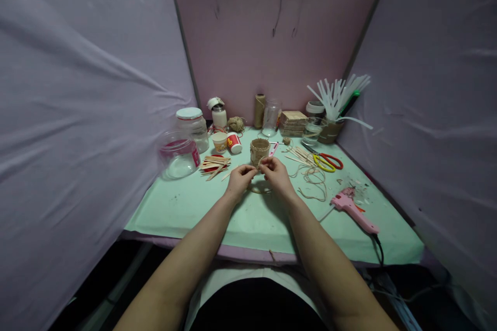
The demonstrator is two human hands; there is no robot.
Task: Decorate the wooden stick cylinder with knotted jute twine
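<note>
Over the middle of the green table, my left hand and my right hand meet at their fingertips, both closed in a pinch. Between them runs a thin twine, part of which curves below the fingers near the tabletop. Just behind the fingertips a small twine-wrapped cup stands upright. Its lower front is partly hidden by my hands. A pink-and-white cutter lies right of the cup.
Loose twine, scissors and a pink glue gun lie on the right. Wooden sticks, paper cups and clear jars are on the left. A stack of wooden squares stands behind.
</note>
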